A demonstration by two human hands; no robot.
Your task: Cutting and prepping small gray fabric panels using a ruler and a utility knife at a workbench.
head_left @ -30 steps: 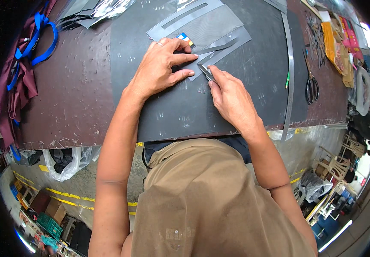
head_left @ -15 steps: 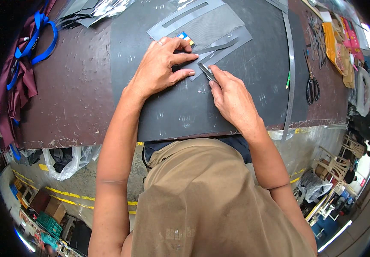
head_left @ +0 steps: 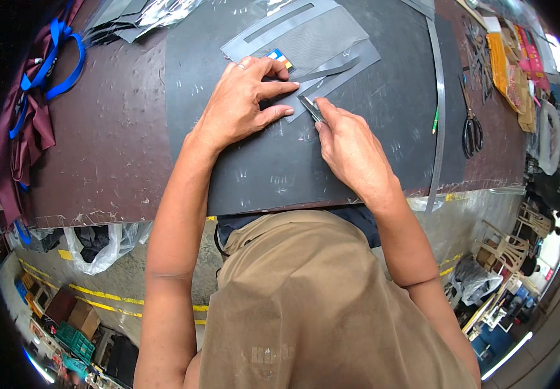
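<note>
At the far left of the frame a maroon cloth point(head_left: 24, 129) with blue straps point(head_left: 53, 61) lies on the brown worktop point(head_left: 111, 149), and below the worktop's edge a clear plastic bag point(head_left: 101, 240) hangs toward the floor. A large dark cutting mat point(head_left: 280, 168) covers the middle of the worktop. On it, in the upper centre of the frame, lies a grey sheet of material point(head_left: 322, 48) with a long slot cut in it, its long axis running from lower left to upper right; narrow grey strips point(head_left: 332, 70) lie along its lower edge on the same slant. The left hand point(head_left: 241, 104) is spread flat and wide, palm down, fingers pointing right, pressing on the grey sheet; a small card with blue, orange and white patches point(head_left: 280, 58) peeks out just above its fingers. Just to the right, the right hand point(head_left: 351, 149) is closed around a small cutting blade point(head_left: 311, 109), whose tip points up and left and touches the grey sheet close beside the left fingertips. Further right a long metal ruler point(head_left: 437, 110) runs nearly top to bottom across the mat, with a green pencil point(head_left: 435, 120) beside it, black-handled scissors point(head_left: 472, 129) on the worktop, and yellow and pink materials point(head_left: 510, 65) piled at the upper right.
</note>
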